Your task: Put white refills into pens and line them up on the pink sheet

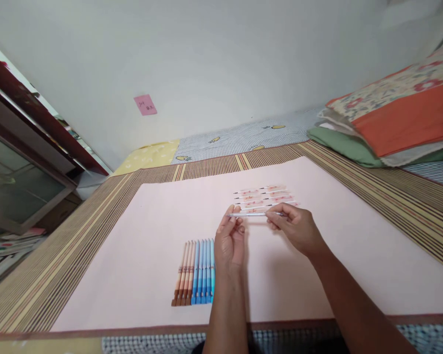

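Note:
A slim, whitish pen refill [254,214] lies almost level between my two hands, above the pink sheet. My left hand [229,238], palm turned up, pinches its left end between thumb and fingers. At the other end, the fingertips of my right hand [294,223] are closed on it. Just behind my hands, several thin white refills [249,198] with dark tips and pink markings lie in two columns. Brown and blue pens [195,273] stand side by side in a row left of my left forearm, which hides the row's right end.
The pink sheet [133,265] lies on a striped mat [92,226]. Folded bedding [409,118] is piled at the back right. A pink note [145,104] sticks to the wall behind. At the left are a glass-paned cabinet [18,177] and stacked papers [7,250].

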`<state>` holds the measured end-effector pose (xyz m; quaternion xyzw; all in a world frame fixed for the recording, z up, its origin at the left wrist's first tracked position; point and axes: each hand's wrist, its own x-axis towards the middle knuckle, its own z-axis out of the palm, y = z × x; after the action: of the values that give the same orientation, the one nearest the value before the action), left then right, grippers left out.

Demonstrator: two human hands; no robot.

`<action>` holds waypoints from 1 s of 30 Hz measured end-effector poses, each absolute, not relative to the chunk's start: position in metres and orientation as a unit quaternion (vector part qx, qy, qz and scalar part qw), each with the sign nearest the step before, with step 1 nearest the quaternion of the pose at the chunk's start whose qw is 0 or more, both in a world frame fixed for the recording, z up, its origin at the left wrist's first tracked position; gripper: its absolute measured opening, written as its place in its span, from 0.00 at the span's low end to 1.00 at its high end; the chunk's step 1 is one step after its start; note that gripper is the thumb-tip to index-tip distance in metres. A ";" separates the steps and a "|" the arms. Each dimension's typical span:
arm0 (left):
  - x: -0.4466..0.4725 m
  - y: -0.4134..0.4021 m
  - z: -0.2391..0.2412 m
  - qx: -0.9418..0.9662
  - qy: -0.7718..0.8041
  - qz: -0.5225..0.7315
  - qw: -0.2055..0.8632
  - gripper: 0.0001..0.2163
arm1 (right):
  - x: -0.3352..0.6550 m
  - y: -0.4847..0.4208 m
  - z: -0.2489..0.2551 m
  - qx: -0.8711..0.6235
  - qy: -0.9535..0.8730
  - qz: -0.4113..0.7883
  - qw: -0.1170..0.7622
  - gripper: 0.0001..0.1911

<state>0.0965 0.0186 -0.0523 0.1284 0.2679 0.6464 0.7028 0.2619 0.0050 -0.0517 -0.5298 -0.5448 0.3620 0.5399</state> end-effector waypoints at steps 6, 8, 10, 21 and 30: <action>0.098 0.015 -0.051 0.133 0.226 0.640 0.722 0.13 | 0.261 0.005 -0.053 -0.530 -0.557 0.361 0.527 0.16; 0.099 0.016 -0.053 0.105 0.256 0.641 0.716 0.08 | 0.260 0.004 -0.051 -0.534 -0.555 0.354 0.530 0.16; 0.101 0.019 -0.057 0.086 0.290 0.640 0.707 0.08 | 0.259 0.003 -0.049 -0.536 -0.559 0.344 0.531 0.16; 0.097 0.016 -0.049 0.175 0.214 0.629 0.727 0.19 | 0.261 0.004 -0.046 -0.547 -0.546 0.342 0.535 0.20; 0.099 0.022 -0.060 0.123 0.307 0.657 0.677 0.09 | 0.254 0.002 -0.045 -0.541 -0.561 0.336 0.529 0.20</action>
<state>0.0986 0.0222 -0.0600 0.1234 0.3067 0.6574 0.6772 0.2541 0.0022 -0.0449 -0.5407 -0.5611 0.3360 0.5290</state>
